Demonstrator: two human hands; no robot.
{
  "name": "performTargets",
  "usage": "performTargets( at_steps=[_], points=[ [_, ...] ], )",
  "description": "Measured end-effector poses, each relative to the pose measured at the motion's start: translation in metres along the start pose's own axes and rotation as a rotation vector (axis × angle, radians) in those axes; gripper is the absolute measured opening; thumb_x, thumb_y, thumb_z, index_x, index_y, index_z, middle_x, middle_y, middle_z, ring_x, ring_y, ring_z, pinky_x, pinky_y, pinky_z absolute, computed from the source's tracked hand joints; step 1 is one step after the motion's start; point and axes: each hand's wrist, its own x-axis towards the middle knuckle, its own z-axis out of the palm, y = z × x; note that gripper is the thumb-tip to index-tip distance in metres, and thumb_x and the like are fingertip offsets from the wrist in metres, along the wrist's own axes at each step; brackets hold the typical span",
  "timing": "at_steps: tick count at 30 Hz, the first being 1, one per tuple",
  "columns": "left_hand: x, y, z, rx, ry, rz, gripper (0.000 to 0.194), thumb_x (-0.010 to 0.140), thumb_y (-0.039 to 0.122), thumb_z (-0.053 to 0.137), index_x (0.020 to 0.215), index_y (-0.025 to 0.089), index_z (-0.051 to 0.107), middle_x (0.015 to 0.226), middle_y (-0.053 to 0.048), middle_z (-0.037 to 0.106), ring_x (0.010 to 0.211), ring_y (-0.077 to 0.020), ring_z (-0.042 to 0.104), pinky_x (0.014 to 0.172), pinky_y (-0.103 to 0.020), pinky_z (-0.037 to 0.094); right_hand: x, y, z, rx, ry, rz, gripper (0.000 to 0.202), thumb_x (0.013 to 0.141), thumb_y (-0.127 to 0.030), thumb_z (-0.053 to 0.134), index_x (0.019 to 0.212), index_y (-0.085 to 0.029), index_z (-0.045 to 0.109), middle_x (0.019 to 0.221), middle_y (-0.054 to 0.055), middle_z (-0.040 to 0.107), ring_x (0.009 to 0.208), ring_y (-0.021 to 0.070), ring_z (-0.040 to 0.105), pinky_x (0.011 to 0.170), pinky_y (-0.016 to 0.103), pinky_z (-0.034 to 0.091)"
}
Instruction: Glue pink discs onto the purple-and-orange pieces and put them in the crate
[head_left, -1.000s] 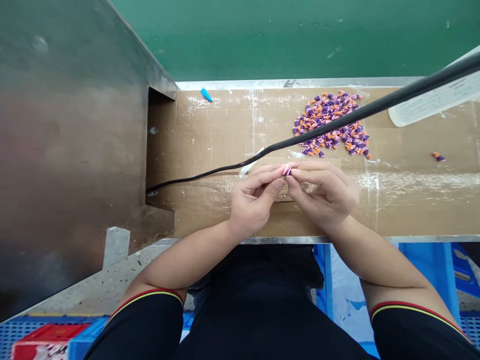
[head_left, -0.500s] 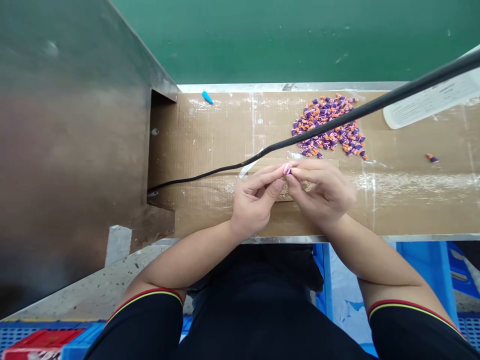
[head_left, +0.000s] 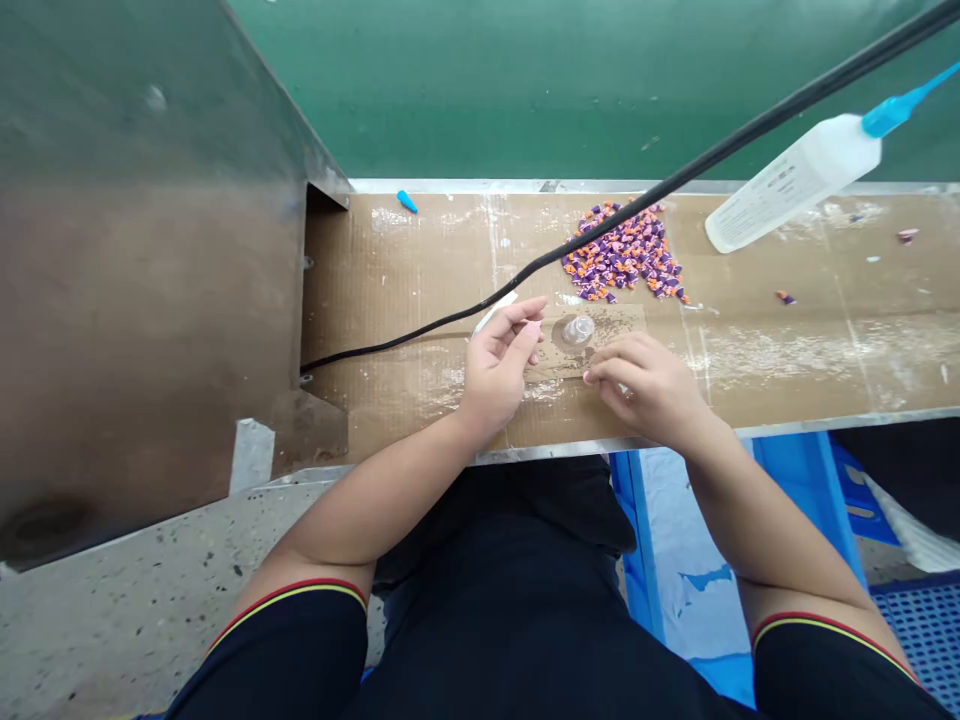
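Note:
My left hand is pinched around a small pink piece, mostly covered by the fingertips. To the right, my right hand is closed at the fingertips; what it holds, if anything, is too small to name. Between the hands a small clear cup rests on a cardboard piece strewn with tiny dark specks. Behind them lies a pile of small purple, pink and orange pieces. A white strip lies just behind my left hand.
A black cable crosses above the cardboard-covered table. A white bottle with a blue nozzle is at the back right. A metal housing fills the left. A blue cap lies at the back.
My hands have come apart, the right one moving right and nearer my body. The clear cup between them now shows. The view has shifted, bringing more of the bottle into sight.

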Motion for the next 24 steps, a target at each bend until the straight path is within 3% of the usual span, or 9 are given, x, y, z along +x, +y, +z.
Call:
performTargets(
  at_steps=[4,8,10,14,18,20,24],
  points=[
    [0.0,-0.001,0.003,0.035,-0.023,0.018,0.028,0.098,0.047,0.079,0.116,0.026,0.084,0.111,-0.009,0.076,0.086,-0.0151,0.066,0.064,-0.022,0.054,-0.033,-0.013,0.013,-0.094,-0.11,-0.061,0.024,0.107,-0.011,0.055,0.095,-0.024,0.072,0.098,0.006,0.076,0.096,0.0226,0.071,0.081,0.038,0.064],
    [0.003,-0.002,0.001,0.096,-0.018,0.055,0.03,0.098,0.048,0.077,0.114,0.024,0.083,0.108,-0.009,0.076,0.086,-0.0165,0.067,0.062,-0.024,0.053,-0.047,-0.025,0.019,-0.078,0.041,0.074,0.037,0.1,-0.004,0.052,0.126,-0.022,0.071,0.113,0.011,0.076,0.104,0.025,0.073,0.09,0.043,0.065],
    [0.005,-0.002,0.0,0.112,-0.002,0.068,0.03,0.097,0.048,0.076,0.113,0.023,0.083,0.101,-0.008,0.074,0.084,-0.0166,0.066,0.061,-0.024,0.051,-0.051,-0.031,0.02,-0.051,0.108,0.187,0.038,0.098,-0.008,0.056,0.131,-0.021,0.069,0.12,0.013,0.075,0.111,0.0277,0.073,0.094,0.048,0.065],
    [0.008,-0.002,-0.001,0.121,0.012,0.082,0.029,0.096,0.048,0.079,0.108,0.022,0.083,0.091,-0.007,0.072,0.079,-0.0156,0.065,0.059,-0.023,0.049,-0.056,-0.04,0.03,-0.009,0.129,0.305,0.015,0.102,-0.027,0.068,0.114,-0.022,0.074,0.118,0.014,0.077,0.11,0.0305,0.075,0.096,0.053,0.065],
    [0.009,-0.002,0.002,0.118,0.026,0.067,0.024,0.091,0.044,0.082,0.099,0.022,0.084,0.091,-0.007,0.074,0.074,-0.0129,0.063,0.055,-0.021,0.046,-0.069,-0.047,0.027,0.075,0.179,0.379,0.012,0.105,-0.028,0.066,0.105,-0.023,0.077,0.108,0.009,0.082,0.099,0.0246,0.077,0.09,0.044,0.066],
    [0.009,0.0,0.004,0.138,0.054,0.045,0.019,0.09,0.04,0.082,0.094,0.022,0.084,0.09,-0.007,0.073,0.071,-0.0119,0.062,0.053,-0.02,0.045,-0.09,-0.048,0.015,0.106,0.313,0.514,0.011,0.103,-0.03,0.07,0.106,-0.024,0.079,0.102,0.006,0.083,0.086,0.0201,0.078,0.081,0.037,0.066],
    [0.011,0.003,0.009,0.185,0.088,0.019,0.012,0.089,0.035,0.081,0.088,0.023,0.083,0.087,-0.006,0.074,0.068,-0.011,0.061,0.053,-0.019,0.044,-0.163,-0.034,-0.008,0.092,0.848,0.963,0.027,0.09,-0.047,0.081,0.1,-0.022,0.076,0.083,0.003,0.077,0.071,0.018,0.074,0.063,0.029,0.06]
  ],
)
